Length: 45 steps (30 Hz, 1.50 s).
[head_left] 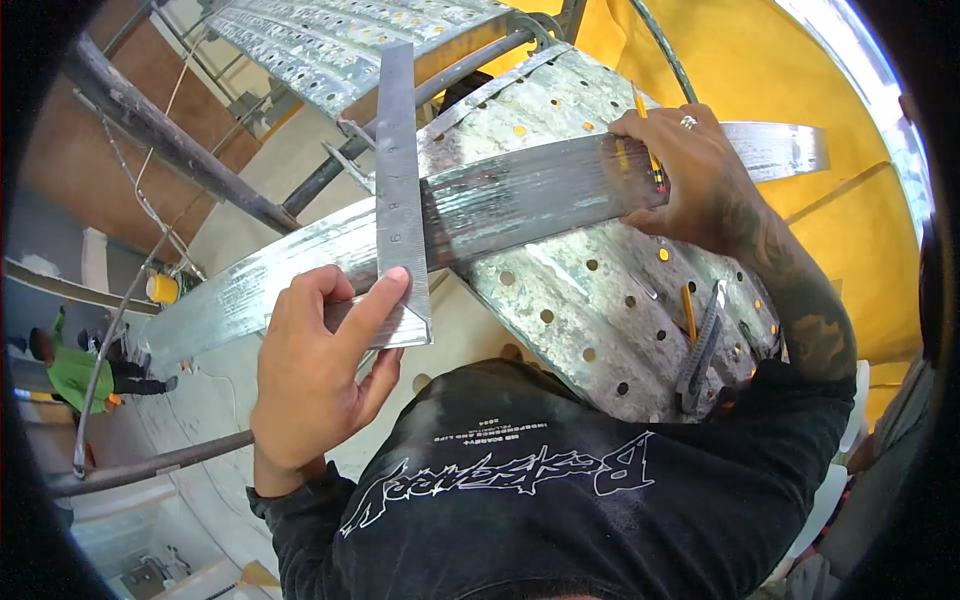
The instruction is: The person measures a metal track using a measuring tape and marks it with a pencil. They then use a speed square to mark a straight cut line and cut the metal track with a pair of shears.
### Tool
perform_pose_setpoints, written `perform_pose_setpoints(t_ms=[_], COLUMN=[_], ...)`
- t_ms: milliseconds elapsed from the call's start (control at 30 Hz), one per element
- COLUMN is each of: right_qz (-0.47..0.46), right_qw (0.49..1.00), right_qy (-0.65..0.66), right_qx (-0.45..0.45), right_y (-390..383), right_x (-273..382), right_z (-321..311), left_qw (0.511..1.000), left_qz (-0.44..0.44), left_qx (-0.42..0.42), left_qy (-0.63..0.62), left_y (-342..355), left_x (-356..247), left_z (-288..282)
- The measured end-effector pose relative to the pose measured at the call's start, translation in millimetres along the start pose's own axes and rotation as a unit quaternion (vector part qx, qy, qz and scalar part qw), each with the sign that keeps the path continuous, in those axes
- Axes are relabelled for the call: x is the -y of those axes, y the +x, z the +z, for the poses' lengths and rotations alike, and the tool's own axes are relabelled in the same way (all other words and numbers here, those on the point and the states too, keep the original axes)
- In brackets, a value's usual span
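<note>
My left hand [318,365] is closed on a steel try square [398,170], its thumb on the square's lower corner. The square's blade lies across a long, silvery metal strip [250,270]. My right hand [700,170] grips this strip near its right part, with a yellow pencil [640,100] held upright among the fingers. Under the strip is a perforated galvanized plank [525,300]. On it, at the lower right beside my right forearm, lie a utility knife [698,360] and a second pencil [688,310].
Another perforated plank [300,55] and scaffold tubes [180,140] surround the work at upper left. A yellow surface [800,80] lies behind at right. A small yellow bucket [162,288] is left. A person in green [68,370] is farther off below, at the left.
</note>
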State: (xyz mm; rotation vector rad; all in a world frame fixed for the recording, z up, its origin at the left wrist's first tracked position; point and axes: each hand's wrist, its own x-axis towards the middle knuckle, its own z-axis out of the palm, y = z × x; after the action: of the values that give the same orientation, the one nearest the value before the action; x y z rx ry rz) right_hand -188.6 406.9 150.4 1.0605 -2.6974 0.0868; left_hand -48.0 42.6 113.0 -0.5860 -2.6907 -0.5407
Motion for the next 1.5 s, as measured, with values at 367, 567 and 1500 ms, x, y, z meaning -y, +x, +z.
perform_pose_setpoints(t_ms=[367,567,1500], right_qz=[-0.057,-0.024,0.142], right_qw=[0.997,0.996,0.976], right_qy=[-0.004,0.086,0.094], right_qx=[-0.053,0.001,0.132], right_y=[-6,-11,-94], right_x=[31,35,-72], right_z=[-11,4,-11], left_qw=[0.999,0.999,0.995], left_qz=[-0.029,-0.013,0.045], left_qx=[-0.033,-0.030,0.075], left_qy=[-0.014,-0.039,-0.045], left_y=[-17,-15,37], left_x=[-2,-5,-38], left_z=[8,12,23])
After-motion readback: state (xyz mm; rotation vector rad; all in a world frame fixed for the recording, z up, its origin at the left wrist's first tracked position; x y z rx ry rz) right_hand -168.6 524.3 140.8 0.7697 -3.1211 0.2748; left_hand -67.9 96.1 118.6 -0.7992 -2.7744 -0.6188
